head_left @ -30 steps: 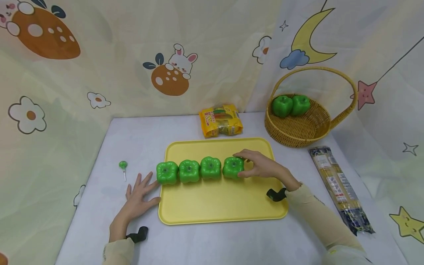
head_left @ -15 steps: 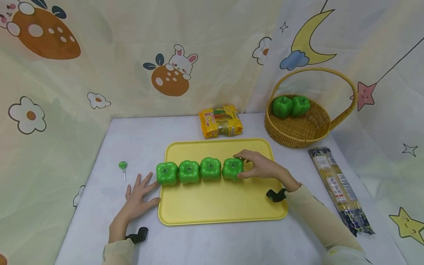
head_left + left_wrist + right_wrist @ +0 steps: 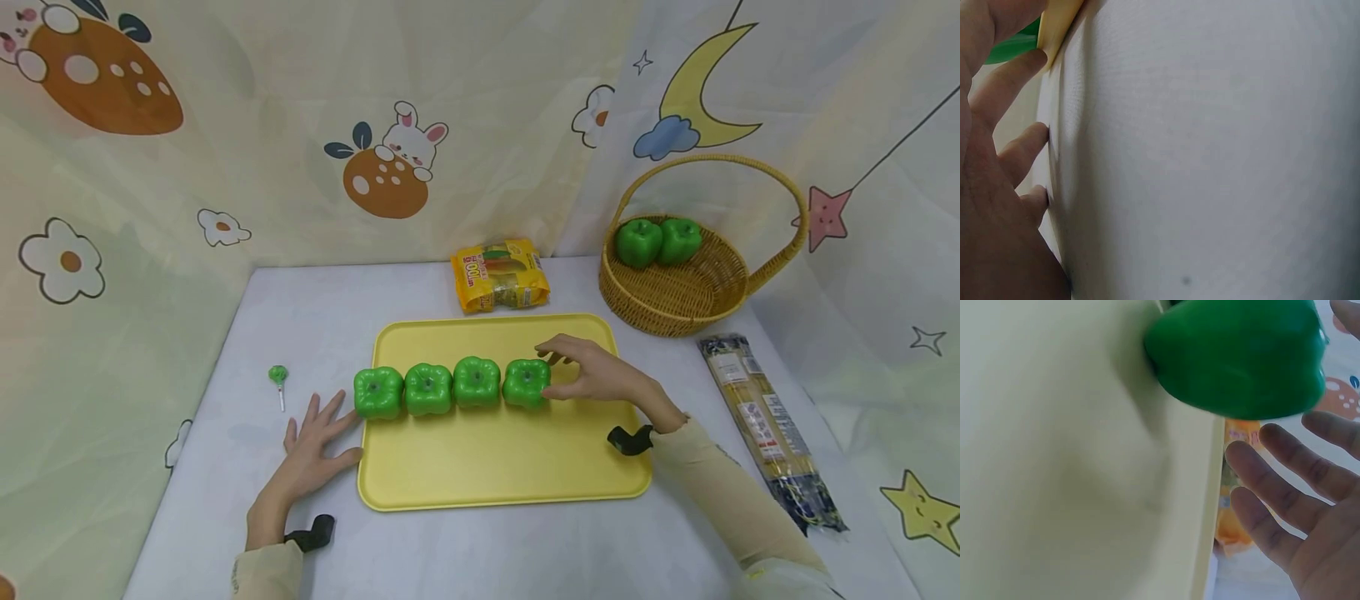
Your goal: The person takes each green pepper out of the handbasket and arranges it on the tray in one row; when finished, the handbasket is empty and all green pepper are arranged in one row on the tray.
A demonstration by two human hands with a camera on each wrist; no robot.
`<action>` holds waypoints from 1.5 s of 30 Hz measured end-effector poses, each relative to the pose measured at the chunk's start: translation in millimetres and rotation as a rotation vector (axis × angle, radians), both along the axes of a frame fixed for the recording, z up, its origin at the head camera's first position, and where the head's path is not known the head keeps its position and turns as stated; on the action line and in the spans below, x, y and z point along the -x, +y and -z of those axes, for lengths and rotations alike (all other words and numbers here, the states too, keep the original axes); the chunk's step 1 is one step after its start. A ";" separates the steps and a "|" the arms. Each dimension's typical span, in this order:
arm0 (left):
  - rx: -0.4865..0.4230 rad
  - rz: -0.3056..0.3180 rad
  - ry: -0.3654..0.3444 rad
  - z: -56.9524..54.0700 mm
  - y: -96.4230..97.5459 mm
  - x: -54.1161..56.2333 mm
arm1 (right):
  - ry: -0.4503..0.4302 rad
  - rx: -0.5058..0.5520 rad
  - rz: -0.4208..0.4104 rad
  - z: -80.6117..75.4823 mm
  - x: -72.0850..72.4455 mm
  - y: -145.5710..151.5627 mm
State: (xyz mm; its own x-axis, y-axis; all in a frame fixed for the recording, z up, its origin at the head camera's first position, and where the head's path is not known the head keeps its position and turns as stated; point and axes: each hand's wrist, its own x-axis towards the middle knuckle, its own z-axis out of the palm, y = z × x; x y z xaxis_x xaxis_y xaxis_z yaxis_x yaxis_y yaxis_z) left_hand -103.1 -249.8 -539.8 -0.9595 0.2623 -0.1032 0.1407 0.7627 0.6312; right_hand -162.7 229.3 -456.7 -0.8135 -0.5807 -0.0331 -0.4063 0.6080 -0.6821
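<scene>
Several green bell peppers stand in a row across the yellow tray (image 3: 495, 467). My right hand (image 3: 603, 371) is beside the rightmost green bell pepper (image 3: 527, 383), its fingers spread and loosely bent. In the right wrist view, the fingers stand apart from that pepper's (image 3: 1241, 356) side. My left hand (image 3: 315, 450) rests on the table at the tray's left edge, fingers spread. It lies next to the leftmost green bell pepper (image 3: 378, 392), which overhangs the tray's left rim. The left wrist view shows those fingers (image 3: 1013, 87) near the tray's edge (image 3: 1057, 28).
A wicker basket (image 3: 652, 308) with two green bell peppers (image 3: 638, 242) stands at the back right. Behind the tray lies a yellow snack packet (image 3: 501, 275). A long pack of noodle-like sticks (image 3: 772, 425) lies at the right, a green lollipop (image 3: 278, 375) at the left.
My right hand has loosened from the rightmost bell pepper and shifted slightly right and up, its fingers more spread. The left hand and the peppers stay where they were.
</scene>
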 end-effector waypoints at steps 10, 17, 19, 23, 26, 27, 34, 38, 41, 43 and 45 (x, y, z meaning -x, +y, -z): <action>-0.006 0.002 -0.003 -1.5 -0.6 -1.2 | 0.039 0.003 0.094 -15.5 9.2 29.6; -0.017 0.006 -0.003 -2.0 -0.6 -0.4 | 0.112 -0.006 0.162 -34.2 29.0 61.2; -0.022 0.006 -0.004 -2.2 -0.9 -0.4 | 0.136 -0.020 0.199 -39.0 35.8 70.0; -0.022 0.007 -0.003 -1.8 -1.4 -0.5 | 0.144 -0.047 0.308 -45.6 48.0 84.8; -0.017 0.009 -0.004 -0.5 -1.8 -0.5 | 0.112 -0.034 0.369 -49.7 54.6 92.5; -0.015 0.009 -0.006 0.3 -2.0 -0.4 | 0.098 -0.022 0.379 -51.3 56.5 94.7; -0.005 0.003 -0.007 2.5 -2.4 1.1 | 0.059 -0.034 0.447 -55.5 71.0 110.6; -0.007 -0.003 0.001 1.2 -1.3 0.9 | 0.018 -0.055 0.480 -53.7 84.3 122.6; -0.005 -0.001 -0.002 0.5 -0.8 0.4 | -0.016 -0.082 0.505 -51.4 95.8 131.9; -0.006 -0.001 -0.008 -0.1 -0.7 0.2 | -0.026 -0.094 0.521 -50.1 103.1 136.3; -0.003 -0.004 -0.013 -0.7 -0.8 0.3 | -0.024 -0.095 0.539 -49.2 109.1 138.8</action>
State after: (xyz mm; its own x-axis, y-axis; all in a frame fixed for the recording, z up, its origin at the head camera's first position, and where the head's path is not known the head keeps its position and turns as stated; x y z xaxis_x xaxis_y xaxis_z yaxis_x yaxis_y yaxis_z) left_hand -103.4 -250.6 -539.0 -0.9590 0.2591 -0.1147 0.1296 0.7612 0.6355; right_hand -271.8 368.1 -407.6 -0.9933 -0.0756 -0.0869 -0.0056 0.7849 -0.6196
